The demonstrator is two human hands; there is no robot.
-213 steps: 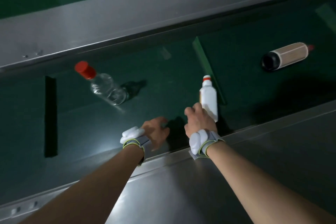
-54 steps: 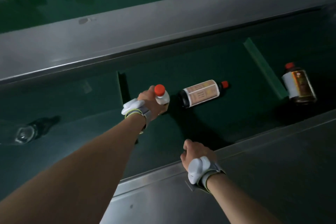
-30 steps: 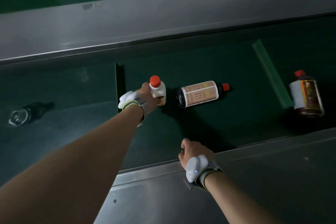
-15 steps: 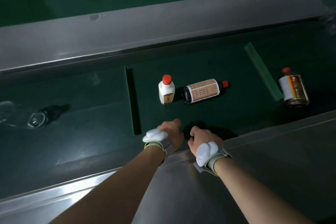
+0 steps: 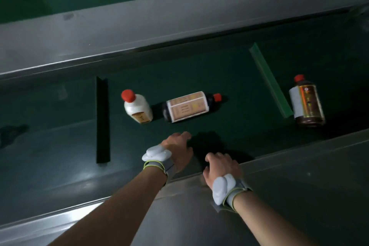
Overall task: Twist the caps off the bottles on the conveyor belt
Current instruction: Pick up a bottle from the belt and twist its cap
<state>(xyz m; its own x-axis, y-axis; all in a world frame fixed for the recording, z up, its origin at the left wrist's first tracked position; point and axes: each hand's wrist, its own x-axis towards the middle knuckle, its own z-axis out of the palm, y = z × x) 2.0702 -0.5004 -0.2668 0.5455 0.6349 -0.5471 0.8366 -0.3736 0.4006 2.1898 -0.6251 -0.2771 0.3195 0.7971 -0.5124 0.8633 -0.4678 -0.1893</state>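
Observation:
A small white bottle [image 5: 137, 109] with a red cap stands upright on the dark green conveyor belt [image 5: 229, 78]. Right beside it lies a dark bottle with a tan label [image 5: 187, 109], its red cap pointing right. Farther right, past a green cleat, lies a brown bottle [image 5: 306, 104] with a red cap pointing away. My left hand [image 5: 177, 151] rests over the belt's near edge, holding nothing. My right hand [image 5: 221, 166] sits at the near rail, fingers curled down, nothing in it. Both hands are nearer to me than the bottles.
A black cleat [image 5: 102, 122] crosses the belt left of the white bottle and a green cleat [image 5: 269, 80] crosses it on the right. Grey metal rails run along the far side [image 5: 159, 20] and the near side [image 5: 299, 175] of the belt.
My left hand let go of the white bottle, which now stands on the belt, and came back to the near edge. The bottles have drifted slightly left.

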